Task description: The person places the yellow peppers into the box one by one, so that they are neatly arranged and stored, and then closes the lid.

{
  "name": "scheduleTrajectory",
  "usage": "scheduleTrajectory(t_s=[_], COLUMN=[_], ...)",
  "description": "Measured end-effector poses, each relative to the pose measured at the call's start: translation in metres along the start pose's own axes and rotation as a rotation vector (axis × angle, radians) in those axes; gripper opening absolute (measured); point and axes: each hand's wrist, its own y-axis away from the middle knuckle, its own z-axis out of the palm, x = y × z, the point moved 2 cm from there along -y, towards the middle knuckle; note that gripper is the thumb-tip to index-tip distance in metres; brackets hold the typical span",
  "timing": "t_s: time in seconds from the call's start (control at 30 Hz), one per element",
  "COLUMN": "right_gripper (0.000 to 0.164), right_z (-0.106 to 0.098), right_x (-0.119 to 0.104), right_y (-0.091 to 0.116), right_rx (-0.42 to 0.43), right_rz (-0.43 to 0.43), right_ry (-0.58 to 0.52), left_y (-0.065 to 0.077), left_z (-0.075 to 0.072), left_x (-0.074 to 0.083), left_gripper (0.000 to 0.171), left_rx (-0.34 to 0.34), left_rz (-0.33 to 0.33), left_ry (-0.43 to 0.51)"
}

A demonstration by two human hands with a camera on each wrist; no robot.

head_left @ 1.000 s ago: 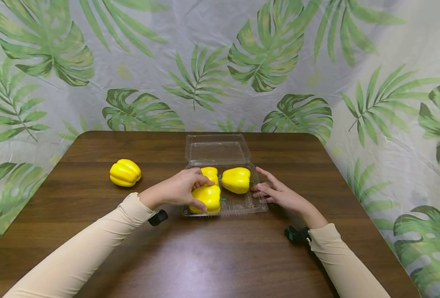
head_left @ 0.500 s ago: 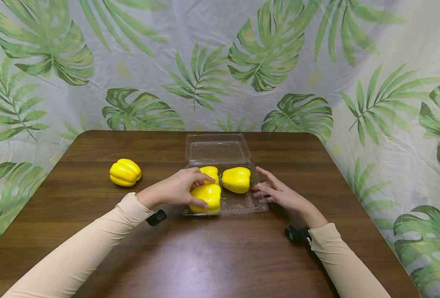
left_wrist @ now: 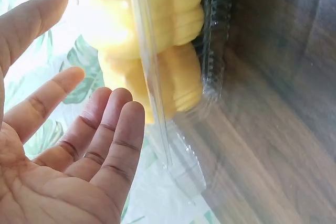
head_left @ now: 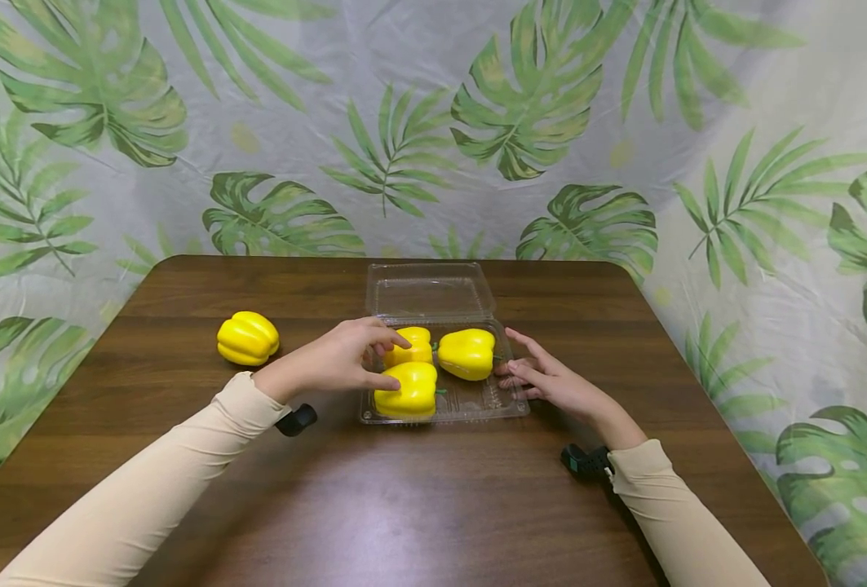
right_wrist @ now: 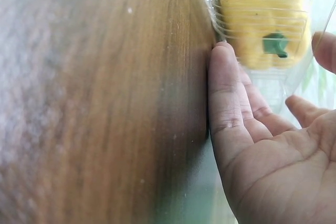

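Observation:
A clear plastic clamshell box (head_left: 477, 401) lies with its lid raised toward the back. Three yellow bell peppers are in it: a front-left pepper (head_left: 408, 393), a back-left pepper (head_left: 417, 346) and a right-hand pepper (head_left: 466, 355) with its green stem (right_wrist: 275, 44) turned to the right wall. My left hand (head_left: 339, 356) hovers over the box's left side, fingers spread and holding nothing; its palm and loose fingers (left_wrist: 128, 135) show in the left wrist view. My right hand (head_left: 550, 381) rests its fairly straight fingers (right_wrist: 224, 77) against the box's right wall.
A fourth yellow bell pepper (head_left: 248, 338) lies on the brown wooden table (head_left: 433, 505), left of the box. The transparent lid (head_left: 429, 292) stands behind the box, near the table's back edge. Leaf-print cloth (head_left: 404, 122) hangs around the table.
My left hand has let go of the front-left pepper and drawn back up and to the left, fingers opening. That pepper stays in the box. My right hand has kept its place.

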Motion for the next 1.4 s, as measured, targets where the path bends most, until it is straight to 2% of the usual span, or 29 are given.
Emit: scheduleTrajectory(t_s=[0.17, 0.33, 0.57, 0.73, 0.9, 1.27, 1.4], right_gripper=[0.071, 0.071, 0.071, 0.070, 0.071, 0.071, 0.070], right_z=[0.000, 0.000, -0.003, -0.002, -0.001, 0.001, 0.001], right_x=[0.000, 0.000, -0.003, -0.002, 0.000, 0.000, 0.001], right_y=[0.001, 0.001, -0.001, -0.001, -0.001, -0.001, -0.001], right_rx=[-0.005, -0.008, 0.002, -0.005, -0.006, 0.004, 0.011], right_rz=[-0.004, -0.008, -0.004, -0.008, -0.011, 0.000, 0.013], right_ry=[-0.002, 0.002, -0.009, -0.008, -0.004, -0.004, -0.004], left_y=[0.003, 0.008, 0.016, 0.026, 0.038, 0.070, 0.079], left_z=[-0.006, -0.015, -0.034, -0.042, -0.045, -0.052, -0.056], left_x=[-0.004, -0.008, -0.022, -0.038, -0.049, -0.066, -0.071], left_gripper=[0.056, 0.052, 0.047, 0.046, 0.045, 0.048, 0.051], left_rx=[0.029, 0.086, 0.176, 0.252, 0.288, 0.421, 0.469], left_rz=[-0.029, -0.053, -0.133, -0.204, -0.249, -0.331, -0.382], left_ry=[0.002, 0.019, 0.006, -0.017, -0.032, -0.071, -0.062])
